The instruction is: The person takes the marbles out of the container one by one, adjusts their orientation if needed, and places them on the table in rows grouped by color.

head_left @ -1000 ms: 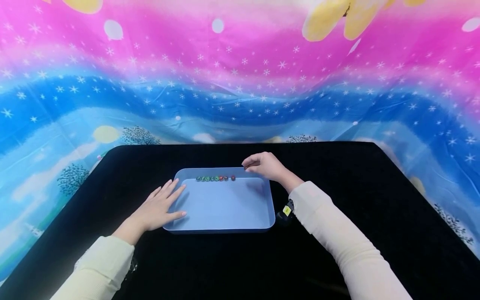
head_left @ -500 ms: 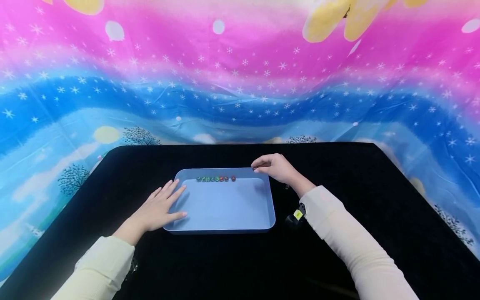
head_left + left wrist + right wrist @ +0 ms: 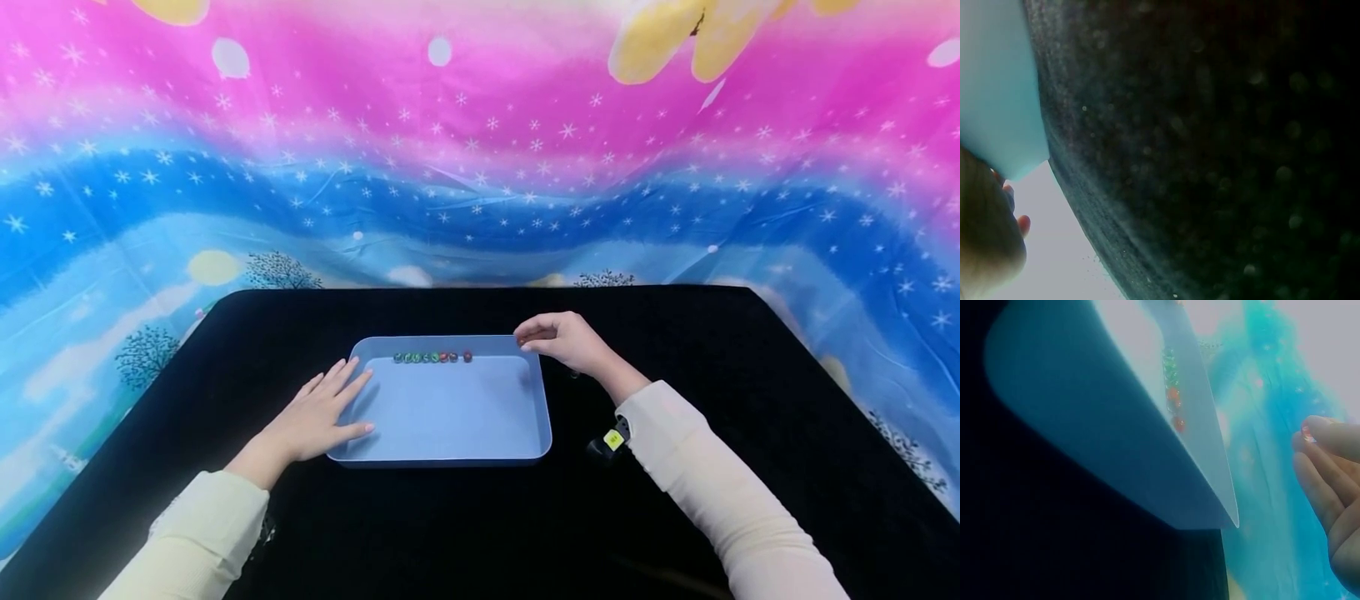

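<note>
A shallow grey-blue tray [image 3: 450, 408] lies on the black table. Along its far wall runs a row of several green marbles [image 3: 417, 357], followed by red ones; the last red marble [image 3: 468, 357] sits slightly apart at the right end. My left hand [image 3: 318, 417] rests over the tray's left rim with fingers spread and straight. Above the far right corner, my right hand [image 3: 566, 342] pinches a red marble between thumb and fingertips. That pinched marble [image 3: 1307, 432] shows clear and reddish in the right wrist view. The left wrist view catches mostly dark cloth, with part of the hand [image 3: 991, 231] at its edge.
Black cloth [image 3: 450, 533] covers the table. A small shiny round thing [image 3: 575, 375] lies right of the tray, below the right wrist. A wrist camera [image 3: 609, 443] hangs under the right sleeve. Behind the table hangs a pink and blue printed backdrop [image 3: 480, 167].
My right hand has moved right along the tray's far rim and slightly nearer, keeping the red marble pinched. The left hand, the tray and the row of marbles have stayed put.
</note>
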